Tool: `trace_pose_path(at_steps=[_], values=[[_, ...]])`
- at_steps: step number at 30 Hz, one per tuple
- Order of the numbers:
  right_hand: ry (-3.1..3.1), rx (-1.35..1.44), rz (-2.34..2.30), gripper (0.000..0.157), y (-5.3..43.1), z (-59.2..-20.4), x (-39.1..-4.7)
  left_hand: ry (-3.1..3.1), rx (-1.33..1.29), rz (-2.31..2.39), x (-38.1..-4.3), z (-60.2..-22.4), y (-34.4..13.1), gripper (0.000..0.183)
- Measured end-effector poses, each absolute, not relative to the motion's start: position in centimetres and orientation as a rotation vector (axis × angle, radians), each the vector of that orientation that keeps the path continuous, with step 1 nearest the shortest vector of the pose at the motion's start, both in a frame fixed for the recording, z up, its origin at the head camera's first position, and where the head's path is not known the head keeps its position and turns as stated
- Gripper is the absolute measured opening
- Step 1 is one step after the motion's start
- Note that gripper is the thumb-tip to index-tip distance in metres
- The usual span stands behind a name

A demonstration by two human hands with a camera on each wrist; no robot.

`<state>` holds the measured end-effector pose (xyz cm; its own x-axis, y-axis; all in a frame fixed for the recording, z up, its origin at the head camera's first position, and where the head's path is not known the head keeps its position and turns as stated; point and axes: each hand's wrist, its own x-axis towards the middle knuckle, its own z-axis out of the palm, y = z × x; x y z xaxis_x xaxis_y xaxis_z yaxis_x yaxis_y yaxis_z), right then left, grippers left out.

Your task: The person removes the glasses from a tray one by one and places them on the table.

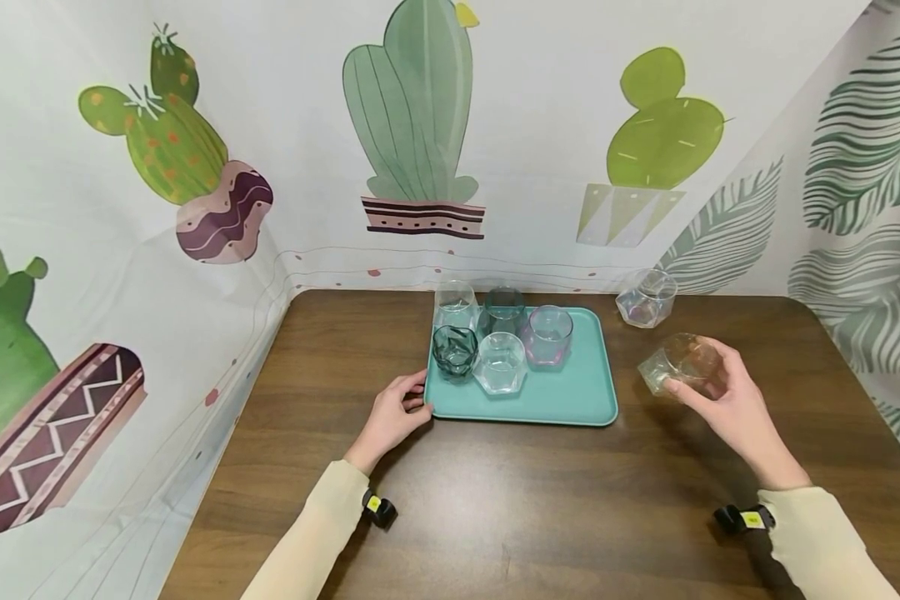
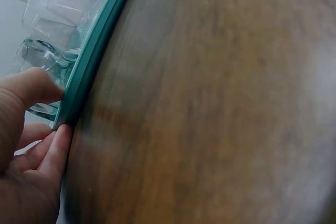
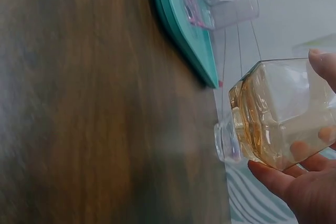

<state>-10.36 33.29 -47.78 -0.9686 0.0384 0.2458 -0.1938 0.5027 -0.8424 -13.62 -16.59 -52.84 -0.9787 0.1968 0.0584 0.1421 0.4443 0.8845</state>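
Slanting amber glass (image 3: pixel 286 111), within right hand (image 1: pixel 731 402)

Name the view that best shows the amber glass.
Right wrist: the amber glass appears large, its faceted base clear. The head view shows it smaller in the right hand; the left wrist view lacks it.

A white wall covering (image 1: pixel 292 83), printed with cacti (image 1: pixel 427 108) from nine to two o'clock and striped leaves (image 1: pixel 866 133) at three, backs a brown wood-grain table (image 1: pixel 555 525) with soft glare (image 1: pixel 453 467) at six.
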Motion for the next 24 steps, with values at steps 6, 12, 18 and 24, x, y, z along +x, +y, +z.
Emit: trace_pose_path(at_steps=[6, 12, 18, 24], values=[[-2.469, 0.127, 1.455, 0.08, 34.6, -48.2, -10.9, 2.623, 0.309, 1.605, -13.6, -52.8, -16.6, 0.061], [-2.483, 0.079, 1.388, 0.079, 35.5, -48.2, -11.3, 2.624, 0.304, 1.601, -13.6, -52.8, -16.6, 0.061], [-2.492, 0.034, 1.347, 0.077, 36.5, -48.4, -11.7, 2.625, 0.306, 1.611, -13.5, -52.7, -16.5, 0.061], [-2.538, 0.002, 1.279, 0.078, 37.4, -48.4, -12.2, 2.631, 0.309, 1.603, -13.5, -52.7, -16.6, 0.061]])
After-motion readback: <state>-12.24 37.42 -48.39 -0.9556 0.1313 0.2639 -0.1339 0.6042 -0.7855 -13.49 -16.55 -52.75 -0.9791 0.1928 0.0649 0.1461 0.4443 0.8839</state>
